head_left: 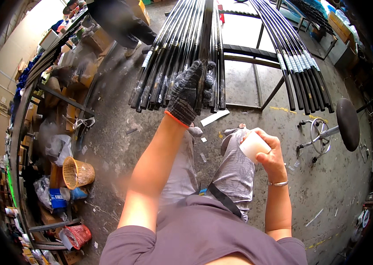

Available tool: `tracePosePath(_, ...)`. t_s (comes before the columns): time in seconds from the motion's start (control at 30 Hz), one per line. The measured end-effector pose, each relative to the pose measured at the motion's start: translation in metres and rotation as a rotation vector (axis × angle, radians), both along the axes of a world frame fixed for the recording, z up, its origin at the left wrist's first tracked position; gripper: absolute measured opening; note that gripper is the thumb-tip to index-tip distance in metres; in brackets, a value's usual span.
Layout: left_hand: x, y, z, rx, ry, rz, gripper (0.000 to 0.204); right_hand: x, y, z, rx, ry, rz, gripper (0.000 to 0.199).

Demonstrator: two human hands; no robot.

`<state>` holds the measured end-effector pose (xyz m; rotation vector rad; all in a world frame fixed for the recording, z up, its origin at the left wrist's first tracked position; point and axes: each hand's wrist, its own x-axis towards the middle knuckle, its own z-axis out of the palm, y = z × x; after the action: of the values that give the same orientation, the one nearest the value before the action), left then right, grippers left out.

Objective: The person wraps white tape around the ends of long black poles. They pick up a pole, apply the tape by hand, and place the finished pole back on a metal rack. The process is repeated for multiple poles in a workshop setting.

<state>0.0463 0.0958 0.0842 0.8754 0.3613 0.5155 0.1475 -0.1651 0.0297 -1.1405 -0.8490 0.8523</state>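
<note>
My left hand [185, 95], in a dark grey knit glove with an orange cuff, reaches forward and is closed round a black rod [206, 37]. That rod stands out above a row of glossy black rods [160, 70] lying side by side on a rack. My bare right hand [273, 152], with a bangle at the wrist, is held low in front of my right leg. Its fingers are closed on a white piece [253, 145], smooth and pale; whether it is a folded sheet or a block I cannot tell.
A second group of black rods [303, 79] with white bands rests on the metal rack [248, 52] to the right. Beyond it stands a wheeled stool [347, 124]. Shelving, an orange basket [78, 172] and a red basket [78, 235] line the left. A person [118, 22] stands at far left.
</note>
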Motion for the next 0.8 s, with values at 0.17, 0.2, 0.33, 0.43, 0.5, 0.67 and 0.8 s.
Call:
tracePosePath(0.17,-0.002,0.015,0.023,0.308,0.243,0.195,0.032,0.008,-0.019,-0.027,-0.080,-0.035,-0.052,0.068)
tracePosePath(0.2,-0.001,0.025,0.029,0.405,0.317,0.221,0.032,0.010,-0.021,-0.031,-0.086,-0.026,-0.055,0.066)
tracePosePath(0.33,0.007,0.071,0.023,1.208,0.630,0.340,0.063,0.005,-0.021,-0.027,-0.113,0.073,-0.098,0.059)
tracePosePath(0.43,0.025,0.067,0.014,1.416,0.877,0.362,0.062,0.004,-0.021,-0.028,-0.123,0.074,-0.125,0.056)
tracePosePath(0.5,0.035,0.064,0.010,1.436,1.004,0.282,0.060,0.006,-0.024,-0.028,-0.122,0.044,-0.136,0.053)
tracePosePath(0.67,0.043,0.052,0.000,1.577,1.182,0.166,0.056,0.010,-0.037,-0.021,-0.151,0.090,-0.164,0.054)
tracePosePath(0.8,0.050,0.053,-0.021,1.725,1.138,0.275,0.049,0.015,-0.047,-0.025,-0.183,0.117,-0.212,0.057)
